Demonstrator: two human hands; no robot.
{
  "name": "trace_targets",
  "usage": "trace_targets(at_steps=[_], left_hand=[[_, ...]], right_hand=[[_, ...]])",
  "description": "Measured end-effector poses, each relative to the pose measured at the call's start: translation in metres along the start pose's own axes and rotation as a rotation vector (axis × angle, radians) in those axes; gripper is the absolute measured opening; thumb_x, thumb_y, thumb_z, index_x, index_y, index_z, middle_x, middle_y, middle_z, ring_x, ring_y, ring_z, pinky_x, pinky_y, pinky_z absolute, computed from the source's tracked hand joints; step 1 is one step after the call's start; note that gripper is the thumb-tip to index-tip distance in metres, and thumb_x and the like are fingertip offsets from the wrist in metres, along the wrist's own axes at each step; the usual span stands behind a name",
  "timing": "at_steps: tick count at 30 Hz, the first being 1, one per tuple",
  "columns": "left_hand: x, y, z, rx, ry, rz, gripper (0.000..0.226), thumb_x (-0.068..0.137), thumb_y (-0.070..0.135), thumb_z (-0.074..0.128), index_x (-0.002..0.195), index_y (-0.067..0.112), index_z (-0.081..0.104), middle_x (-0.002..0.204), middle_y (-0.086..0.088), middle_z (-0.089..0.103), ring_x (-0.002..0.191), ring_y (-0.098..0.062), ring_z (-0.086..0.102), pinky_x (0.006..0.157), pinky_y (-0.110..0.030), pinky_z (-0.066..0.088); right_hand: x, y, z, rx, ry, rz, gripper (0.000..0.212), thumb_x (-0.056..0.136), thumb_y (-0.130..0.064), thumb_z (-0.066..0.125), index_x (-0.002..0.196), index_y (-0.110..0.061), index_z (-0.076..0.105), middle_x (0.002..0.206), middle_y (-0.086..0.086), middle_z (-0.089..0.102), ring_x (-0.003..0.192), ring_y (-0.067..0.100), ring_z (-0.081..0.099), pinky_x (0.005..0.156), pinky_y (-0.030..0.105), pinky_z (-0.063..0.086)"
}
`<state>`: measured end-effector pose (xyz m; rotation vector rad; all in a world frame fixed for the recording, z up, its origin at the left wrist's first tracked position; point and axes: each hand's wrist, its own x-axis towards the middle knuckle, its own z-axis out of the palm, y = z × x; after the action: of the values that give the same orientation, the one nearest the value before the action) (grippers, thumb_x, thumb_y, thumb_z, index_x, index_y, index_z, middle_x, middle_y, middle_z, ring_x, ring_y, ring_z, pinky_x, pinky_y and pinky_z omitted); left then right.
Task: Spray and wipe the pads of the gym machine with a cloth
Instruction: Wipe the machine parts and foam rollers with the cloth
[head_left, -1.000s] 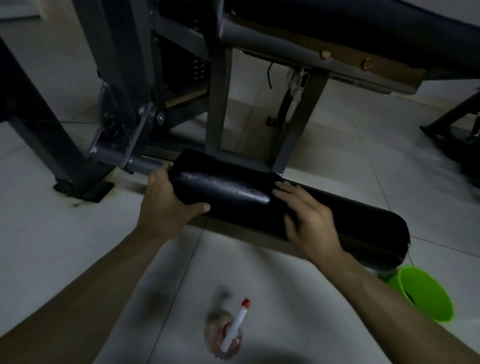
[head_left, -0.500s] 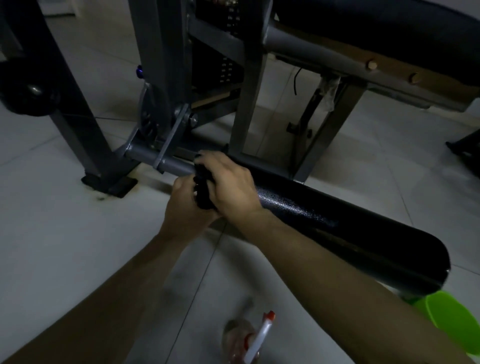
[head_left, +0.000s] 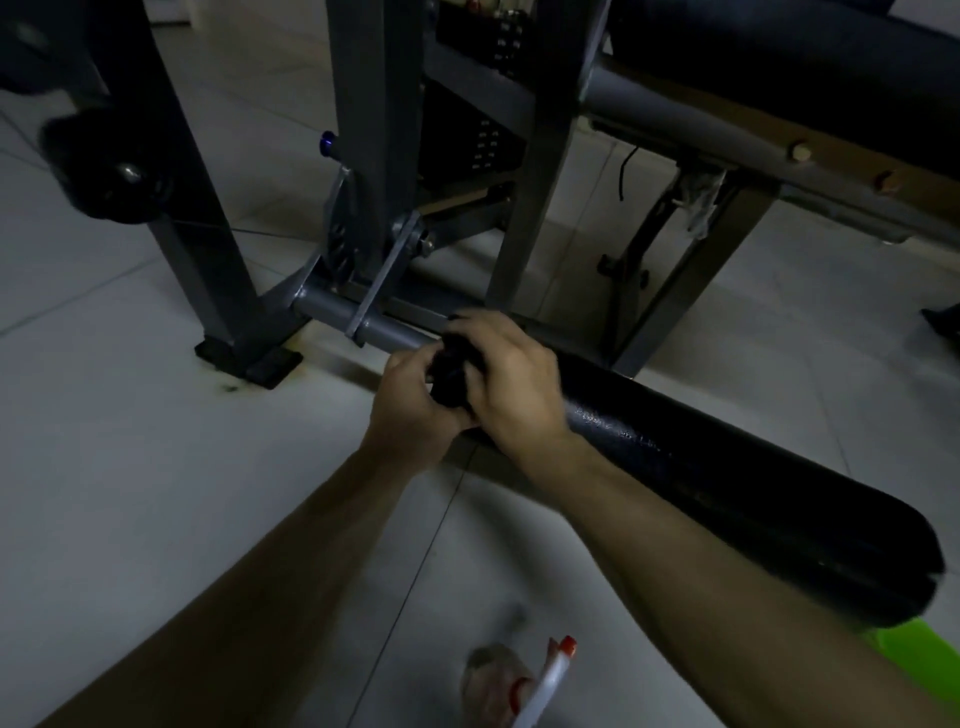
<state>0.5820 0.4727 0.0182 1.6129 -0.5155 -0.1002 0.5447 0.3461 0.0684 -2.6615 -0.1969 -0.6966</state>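
Head view: left hand (head_left: 415, 415) and right hand (head_left: 514, 384) both clamped round end of black roller pad (head_left: 727, 483); spray bottle (head_left: 545, 680) on floor (head_left: 130, 467) nearby.

The right hand (head_left: 511, 379) has moved from the roller pad's (head_left: 727, 478) middle to its end, curled there against the left hand (head_left: 410, 410).

The pale grey tiled floor (head_left: 130, 467) is glossy and gives back only a dim, cool light. Thin dark grout lines (head_left: 415, 571) cross it. Small dark stains (head_left: 228, 387) mark one tile. At the right edge a black frame foot (head_left: 943, 325) rests on it.
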Motion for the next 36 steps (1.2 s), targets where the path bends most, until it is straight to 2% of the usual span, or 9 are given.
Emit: trace_targets(at_steps=[3,8,14,18,21,24,28,34,36], left_hand=[[0.003,-0.001,0.001,-0.086,0.008,0.012,0.028,0.086,0.003,0.069,0.113,0.001,0.062,0.104,-0.018,0.068,0.099,-0.026,0.070,0.078,-0.041,0.060],[0.005,0.002,0.000,0.105,0.086,-0.128,0.084,0.060,0.019,0.095,0.137,0.025,0.061,0.127,-0.001,0.059,0.106,-0.003,0.062,0.097,-0.029,0.055],[0.009,0.004,0.001,0.094,0.080,-0.131,0.081,0.058,0.021,0.096,0.132,0.031,0.064,0.121,0.002,0.067,0.108,-0.006,0.065,0.097,-0.029,0.055],[0.009,0.004,0.002,0.068,0.082,-0.131,0.073,0.061,0.013,0.097,0.123,0.036,0.065,0.114,0.007,0.071,0.100,0.003,0.066,0.087,-0.020,0.054],[0.010,0.004,0.003,0.064,0.089,-0.122,0.077,0.061,0.013,0.097,0.129,0.030,0.066,0.117,0.004,0.070,0.104,-0.001,0.066,0.092,-0.025,0.056],[0.009,0.005,0.002,0.072,0.096,-0.127,0.077,0.063,0.010,0.096,0.132,0.025,0.065,0.113,0.008,0.069,0.097,0.010,0.063,0.086,-0.013,0.052],[0.005,0.010,0.001,0.095,0.097,-0.109,0.078,0.064,0.012,0.095,0.134,0.027,0.064,0.114,0.008,0.065,0.097,0.012,0.059,0.089,-0.017,0.050],[0.004,0.006,-0.001,0.125,0.044,-0.055,0.067,0.069,0.009,0.092,0.126,0.028,0.061,0.110,0.014,0.062,0.097,0.008,0.062,0.080,-0.009,0.051],[0.004,0.001,-0.001,0.047,-0.004,-0.021,0.053,0.072,0.004,0.086,0.118,0.016,0.061,0.108,0.006,0.068,0.105,-0.004,0.067,0.088,-0.028,0.059]], right_hand=[[0.006,-0.009,0.001,0.013,-0.040,-0.023,0.047,0.078,-0.003,0.062,0.123,-0.015,0.068,0.129,0.002,0.066,0.115,0.024,0.064,0.090,0.043,0.055],[-0.057,0.040,-0.064,-0.111,-0.068,-0.017,0.061,0.075,0.005,0.065,0.132,-0.015,0.061,0.132,0.003,0.066,0.118,0.028,0.065,0.098,0.042,0.054],[-0.070,0.075,-0.112,-0.133,0.372,0.339,0.041,0.077,-0.006,0.077,0.113,-0.012,0.057,0.107,0.004,0.062,0.099,0.025,0.060,0.086,0.037,0.048],[-0.081,0.055,-0.076,-0.264,-0.064,0.188,0.064,0.081,-0.036,0.059,0.138,-0.009,0.056,0.144,0.014,0.051,0.136,0.036,0.044,0.114,0.044,0.034],[-0.096,0.054,-0.088,-0.138,-0.225,0.119,0.072,0.096,-0.030,0.052,0.163,-0.020,0.027,0.170,0.000,0.020,0.160,0.019,0.007,0.130,0.048,0.009],[-0.096,0.074,-0.115,-0.033,-0.282,0.108,0.078,0.105,-0.033,0.056,0.165,-0.035,0.006,0.171,-0.012,0.019,0.155,0.008,0.022,0.127,0.037,0.023],[-0.083,0.091,-0.104,-0.127,-0.281,0.039,0.064,0.103,-0.048,0.057,0.160,-0.029,0.034,0.167,0.000,0.032,0.150,0.018,0.036,0.120,0.050,0.035],[-0.020,0.039,-0.032,-0.144,-0.183,-0.141,0.048,0.101,-0.028,0.065,0.147,-0.019,0.055,0.156,0.009,0.047,0.142,0.029,0.047,0.118,0.044,0.041],[0.007,0.017,-0.004,-0.137,-0.188,-0.180,0.043,0.098,-0.021,0.067,0.139,-0.016,0.060,0.149,0.012,0.053,0.138,0.033,0.049,0.115,0.045,0.041]])
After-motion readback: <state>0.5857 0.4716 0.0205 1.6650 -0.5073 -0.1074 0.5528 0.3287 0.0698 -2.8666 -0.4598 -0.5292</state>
